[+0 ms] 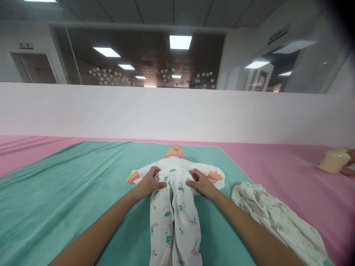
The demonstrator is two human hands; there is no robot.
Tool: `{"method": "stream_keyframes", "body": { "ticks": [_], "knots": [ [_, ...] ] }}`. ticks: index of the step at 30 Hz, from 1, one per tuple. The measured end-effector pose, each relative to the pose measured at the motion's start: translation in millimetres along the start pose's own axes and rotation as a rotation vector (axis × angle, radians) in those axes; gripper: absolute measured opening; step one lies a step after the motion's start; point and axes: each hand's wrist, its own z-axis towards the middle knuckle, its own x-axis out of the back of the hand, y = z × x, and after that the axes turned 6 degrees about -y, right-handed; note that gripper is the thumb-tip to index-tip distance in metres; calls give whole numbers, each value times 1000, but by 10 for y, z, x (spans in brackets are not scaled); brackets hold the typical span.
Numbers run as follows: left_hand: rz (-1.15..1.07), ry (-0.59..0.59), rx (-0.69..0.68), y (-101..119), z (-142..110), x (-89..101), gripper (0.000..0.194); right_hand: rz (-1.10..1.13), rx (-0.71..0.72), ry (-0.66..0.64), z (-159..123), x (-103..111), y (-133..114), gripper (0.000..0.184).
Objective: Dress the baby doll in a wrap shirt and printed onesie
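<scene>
A baby doll (175, 151) lies on its back on a green blanket (97, 192), arms spread to the sides. It wears a white long-sleeved top (173, 162) and patterned white baby pants (161, 221) that reach toward the bottom edge. My left hand (151, 181) grips the pants' waist on the left side, thumb on the front of the cloth. On the opposite side, my right hand (201, 181) pinches the waistband between thumb and fingers. Some white cloth (220, 182) lies under the doll's arm at the right.
A crumpled patterned white cloth (277, 214) rests at the right edge of the blanket. Farther right, another person's hand (351, 157) is by a cream-coloured container (332, 160) on the pink sheet (299, 173). A white low wall (166, 112) stands behind.
</scene>
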Motion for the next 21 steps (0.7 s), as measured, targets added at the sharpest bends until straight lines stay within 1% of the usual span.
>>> {"method": "stream_keyframes", "body": {
  "ticks": [2,4,5,7,8,9,10,11,12,13,14,16,19,21],
  "knots": [
    [82,22,3,48,-52,9,46,-96,33,-38,-43,23,-75,42],
    [124,28,-18,86,-122,46,37,-130,68,-26,-91,44,-121,43],
    [124,2,-40,95,-163,80,36,-126,73,-16,-113,53,-133,42],
    [97,-122,-69,81,-247,176,37,-72,50,-36,-155,71,-147,40],
    [85,-211,-66,60,-286,228,41,-33,35,-80,-177,82,-157,38],
    [85,-295,-53,30,-317,275,52,2,28,-142,-202,94,-172,37],
    [96,-358,-36,-2,-340,310,67,26,26,-211,-231,105,-193,37],
    [116,-396,-23,-33,-353,328,80,31,20,-276,-264,114,-221,40],
    [138,-406,-20,-59,-358,327,88,18,5,-329,-301,119,-252,47],
    [156,-388,-32,-76,-355,308,89,-8,-13,-357,-339,117,-283,54],
    [168,-350,-55,-84,-348,274,85,-36,-32,-358,-375,106,-311,59],
    [168,-253,-116,-76,-327,187,68,-75,-56,-304,-431,61,-342,59],
    [165,-141,-188,-45,-294,76,37,-124,-55,-178,-449,-26,-317,42],
    [178,-95,-191,-36,-268,26,20,-183,-35,-99,-427,-71,-271,29]
  ]
}}
